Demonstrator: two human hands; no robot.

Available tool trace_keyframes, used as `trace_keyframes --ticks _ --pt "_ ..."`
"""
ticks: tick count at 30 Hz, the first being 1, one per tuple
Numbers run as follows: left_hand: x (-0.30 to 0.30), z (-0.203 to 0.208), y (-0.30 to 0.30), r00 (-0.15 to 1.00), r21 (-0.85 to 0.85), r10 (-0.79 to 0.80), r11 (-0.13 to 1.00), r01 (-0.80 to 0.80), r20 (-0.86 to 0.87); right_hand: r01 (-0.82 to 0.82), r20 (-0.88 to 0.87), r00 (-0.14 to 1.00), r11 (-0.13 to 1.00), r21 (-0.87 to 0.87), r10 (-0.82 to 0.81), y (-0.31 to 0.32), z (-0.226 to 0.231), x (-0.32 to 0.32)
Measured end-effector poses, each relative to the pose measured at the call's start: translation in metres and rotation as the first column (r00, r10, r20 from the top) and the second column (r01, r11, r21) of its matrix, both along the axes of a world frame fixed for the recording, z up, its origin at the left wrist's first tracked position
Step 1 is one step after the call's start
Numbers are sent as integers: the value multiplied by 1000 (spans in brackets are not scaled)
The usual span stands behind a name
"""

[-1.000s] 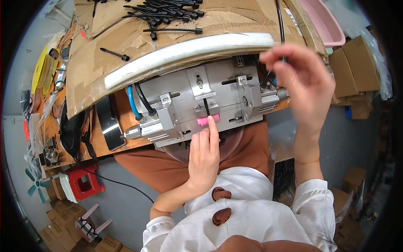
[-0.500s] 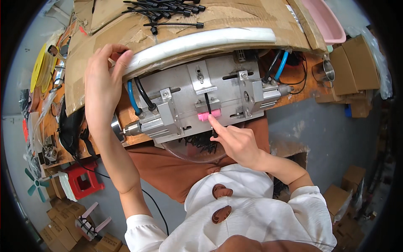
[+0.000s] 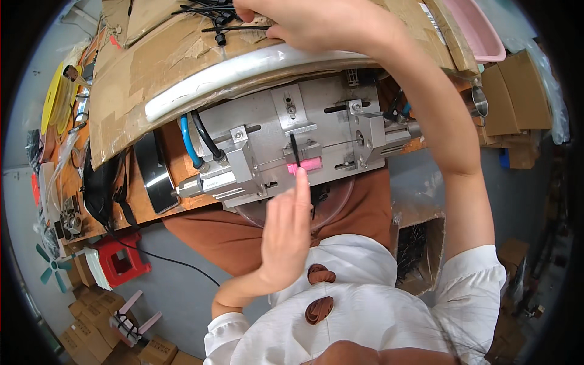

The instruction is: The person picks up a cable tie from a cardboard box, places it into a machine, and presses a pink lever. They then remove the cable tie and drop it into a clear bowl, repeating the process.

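A grey metal fixture (image 3: 316,121) with blue and black hoses sits on the bench edge in front of me. A thin black strip (image 3: 294,149) stands upright in its middle slot, just above a pink block (image 3: 309,165). My left hand (image 3: 286,228) is flat with fingers extended, its fingertips touching the pink block from below. My right hand (image 3: 316,24) reaches over the fixture to the far side, fingers curled on a black cable tie (image 3: 234,28) that lies on the cardboard (image 3: 140,79) beside a pile of several more.
A long white curved tube (image 3: 243,70) lies across the cardboard behind the fixture. At the left are a yellow reel (image 3: 52,97), a black bag (image 3: 100,188) and a red stool (image 3: 118,261). A pink tray (image 3: 480,30) and cardboard boxes (image 3: 517,91) are at the right.
My right hand left the pink block and reached up to the black ties at the top. My left hand came off the white tube's left end and moved down to the pink block.
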State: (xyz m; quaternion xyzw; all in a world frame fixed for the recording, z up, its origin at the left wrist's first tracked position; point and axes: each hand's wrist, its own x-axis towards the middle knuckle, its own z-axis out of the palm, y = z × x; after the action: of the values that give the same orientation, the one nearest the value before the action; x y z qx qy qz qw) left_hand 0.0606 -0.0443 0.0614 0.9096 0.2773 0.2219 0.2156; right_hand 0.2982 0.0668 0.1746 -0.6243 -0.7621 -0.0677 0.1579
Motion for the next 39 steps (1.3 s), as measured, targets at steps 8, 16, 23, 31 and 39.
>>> trace_keyframes --ticks 8,16,23,31,39 --pt "19 -3 -4 975 96 -44 993 66 -220 103 -796 566 977 -187 -212 -80 41 3" --pt "9 14 8 993 57 9 998 -3 -114 10 -599 795 987 162 91 -182 -75 -51" --pt "-5 27 18 987 58 158 986 -159 17 90 -436 899 993 77 -47 -185 -136 -98" --pt "-3 36 34 991 82 124 988 -128 46 129 -497 863 991 39 -93 -178 -141 -98" --pt "117 90 210 980 616 -58 784 -73 190 191 -343 937 924 330 -71 -122 -50 -40"
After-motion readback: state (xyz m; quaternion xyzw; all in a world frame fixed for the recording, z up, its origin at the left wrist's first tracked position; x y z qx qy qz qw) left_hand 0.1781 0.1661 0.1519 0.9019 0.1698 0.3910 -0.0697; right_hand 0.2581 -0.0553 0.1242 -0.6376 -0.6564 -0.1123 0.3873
